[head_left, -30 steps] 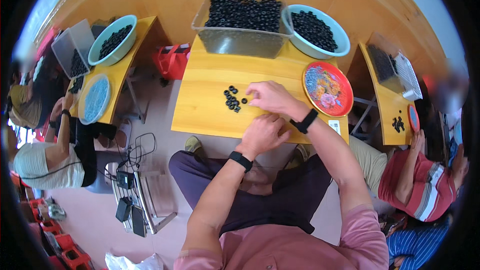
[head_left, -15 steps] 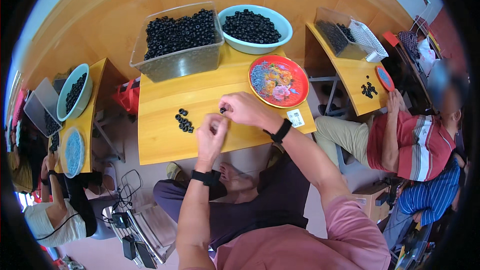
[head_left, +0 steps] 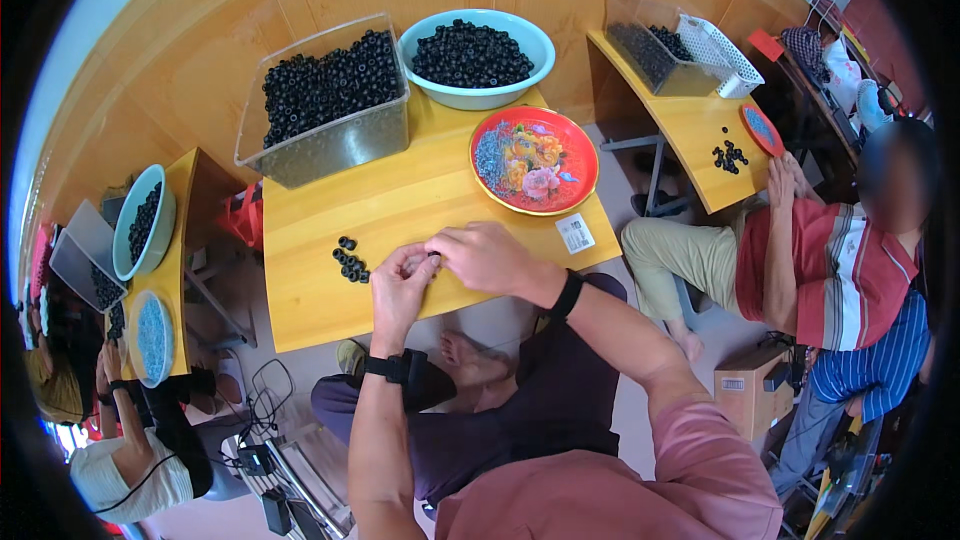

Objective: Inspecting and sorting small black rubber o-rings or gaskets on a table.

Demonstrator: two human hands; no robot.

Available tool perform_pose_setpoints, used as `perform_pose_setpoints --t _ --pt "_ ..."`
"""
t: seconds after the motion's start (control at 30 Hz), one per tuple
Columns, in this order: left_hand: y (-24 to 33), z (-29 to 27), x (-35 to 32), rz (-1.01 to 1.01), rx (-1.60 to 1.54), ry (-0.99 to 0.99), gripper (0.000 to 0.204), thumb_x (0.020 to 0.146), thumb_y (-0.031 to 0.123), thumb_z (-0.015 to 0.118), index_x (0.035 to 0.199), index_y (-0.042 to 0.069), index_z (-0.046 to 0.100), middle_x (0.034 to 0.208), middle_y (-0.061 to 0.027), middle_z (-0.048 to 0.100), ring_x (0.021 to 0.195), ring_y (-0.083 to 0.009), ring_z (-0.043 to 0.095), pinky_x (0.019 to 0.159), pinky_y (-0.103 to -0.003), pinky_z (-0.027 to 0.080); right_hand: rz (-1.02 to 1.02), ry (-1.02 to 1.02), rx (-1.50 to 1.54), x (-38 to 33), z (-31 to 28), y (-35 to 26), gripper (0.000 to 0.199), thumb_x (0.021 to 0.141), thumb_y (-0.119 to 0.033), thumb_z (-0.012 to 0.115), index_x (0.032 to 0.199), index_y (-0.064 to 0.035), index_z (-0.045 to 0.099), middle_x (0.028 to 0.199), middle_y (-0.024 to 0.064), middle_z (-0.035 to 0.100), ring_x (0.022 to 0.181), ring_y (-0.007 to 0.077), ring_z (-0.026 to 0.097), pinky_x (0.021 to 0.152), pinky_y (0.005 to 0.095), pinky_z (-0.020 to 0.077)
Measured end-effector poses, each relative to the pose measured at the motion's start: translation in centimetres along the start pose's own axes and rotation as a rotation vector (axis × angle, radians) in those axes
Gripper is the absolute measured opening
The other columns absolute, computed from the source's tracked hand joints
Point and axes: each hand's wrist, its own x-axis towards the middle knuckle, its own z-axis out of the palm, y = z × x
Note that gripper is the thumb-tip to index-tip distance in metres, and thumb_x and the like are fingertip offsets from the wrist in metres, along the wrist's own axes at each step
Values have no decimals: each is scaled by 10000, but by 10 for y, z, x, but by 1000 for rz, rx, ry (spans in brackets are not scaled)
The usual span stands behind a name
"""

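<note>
My left hand (head_left: 398,292) and my right hand (head_left: 488,258) meet above the near edge of the wooden table. Pinched between their fingertips is a small black ring-shaped part (head_left: 433,256), mostly covered by the fingers. Left of my left hand lies a loose group of similar black parts (head_left: 350,262). Beyond my right hand rests a round red tray (head_left: 575,177) with a flower pattern, holding a heap of small blue-grey pieces (head_left: 491,162). A clear plastic bin (head_left: 350,145) and a light-blue basin (head_left: 541,58), both full of black parts, stand at the back.
A white label (head_left: 575,233) is stuck near the table's right corner. To the right, a person in a red striped shirt (head_left: 850,280) sits at another table (head_left: 690,155). On the left, another person's hands (head_left: 108,365) are beside a tray of blue pieces (head_left: 152,340). Cables (head_left: 262,405) hang over a metal stool.
My hands have come together, and my left fingertips now meet the black part that my right fingers were pinching. The whole view has shifted slightly.
</note>
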Motion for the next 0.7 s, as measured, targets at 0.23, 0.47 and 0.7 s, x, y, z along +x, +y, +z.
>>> perform_pose_setpoints --t 0.23,0.47,0.7 --pt "-3 1 1 81 62 29 201 904 11 746 1094 -29 693 943 -55 739 844 -66 674 763 -221 544 515 98 -168 9 -82 110 116 859 -114 624 879 -85 735 883 182 722 835 378 702 742 501 550" --pt "-4 5 0 157 64 22 164 927 8 711 1082 -10 660 940 -60 752 809 -72 664 763 -234 538 734 -104 -269 12 -83 149 100 838 -153 688 833 -89 765 887 177 740 859 366 716 777 465 559" --pt "-5 9 -1 113 143 22 189 926 60 725 1085 -14 654 908 -60 754 793 -71 661 728 -247 532 752 -150 -396 9 -82 146 105 837 -164 688 876 -84 744 888 191 733 888 361 715 799 480 553"
